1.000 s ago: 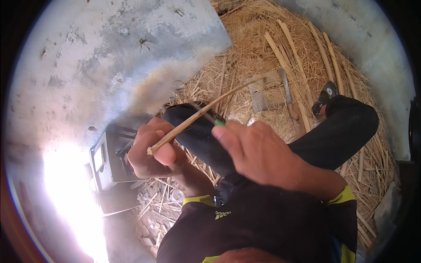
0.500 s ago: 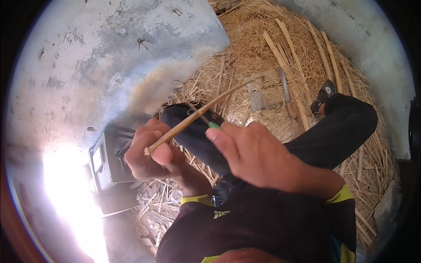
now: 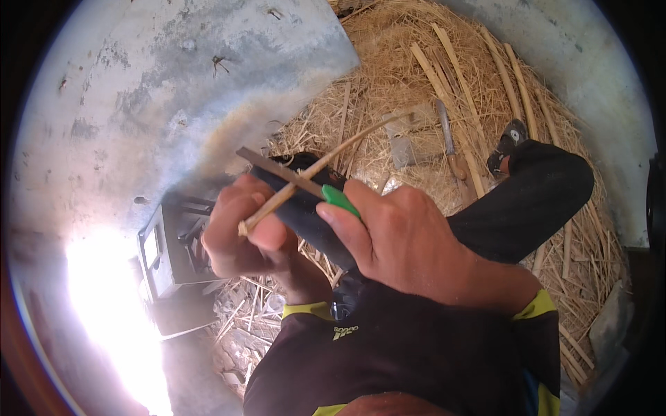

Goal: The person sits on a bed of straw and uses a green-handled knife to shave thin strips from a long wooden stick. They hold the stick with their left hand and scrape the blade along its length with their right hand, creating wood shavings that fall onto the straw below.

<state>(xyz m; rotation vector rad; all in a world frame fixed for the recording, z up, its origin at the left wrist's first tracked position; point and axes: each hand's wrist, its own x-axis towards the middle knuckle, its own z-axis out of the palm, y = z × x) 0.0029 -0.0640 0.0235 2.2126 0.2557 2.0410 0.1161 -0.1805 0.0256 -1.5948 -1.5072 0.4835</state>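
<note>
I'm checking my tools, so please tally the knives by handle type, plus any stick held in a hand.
Green-handled knife, in the right hand: 1
Wooden-handled knife, unheld: 1
Held stick, in the left hand: 1
Total: 3

The floor (image 3: 423, 179) is strewn with a thick, tangled layer of straw-coloured shavings (image 3: 392, 52), deepest toward the far end and thinner in the middle, where a paler patch shows through. On this litter lie several long pale strips (image 3: 454, 69), running roughly side by side, with thicker rods (image 3: 519, 90) farther right. A knife with a wooden handle (image 3: 458, 168) lies beside the strips, its blade pointing away. Just left of it rests a flat grey slab (image 3: 403, 150). Near the lower left, a small roundish clear object, perhaps a cup (image 3: 275, 303), lies among broken scraps (image 3: 243, 326).
</note>
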